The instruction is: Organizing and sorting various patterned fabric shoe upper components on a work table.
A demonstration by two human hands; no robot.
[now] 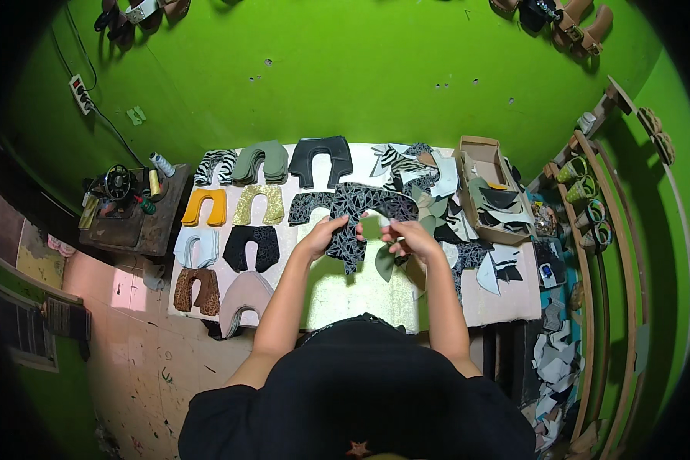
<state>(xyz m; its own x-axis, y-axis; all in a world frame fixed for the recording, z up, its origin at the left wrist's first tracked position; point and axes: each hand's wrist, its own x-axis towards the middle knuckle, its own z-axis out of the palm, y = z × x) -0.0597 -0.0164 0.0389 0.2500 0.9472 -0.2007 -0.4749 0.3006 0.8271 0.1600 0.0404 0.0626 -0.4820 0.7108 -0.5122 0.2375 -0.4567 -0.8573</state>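
Observation:
Above the near middle of the table, my left hand (323,236) is closed on a U-shaped shoe-upper piece (349,203) in black with grey angular patterning. One leg of it hangs down beside my left fingers. My right hand (415,239) is closed at the other leg, with thumb and fingers curled together. Between the hands a small olive-green patch (372,228) shows; whether it is a separate scrap, I cannot tell. Behind the held piece lies a similar patterned piece (305,207). A leaf-shaped olive scrap (386,261) is just below my right fingers.
U-shaped stacks, including yellow pieces (203,207) and pink pieces (245,300), line the table's left. Loose offcuts (429,172) and an open cardboard box (477,149) occupy the right. A sewing machine (119,184) stands far left; a wooden rack (590,176) holds shoes at right.

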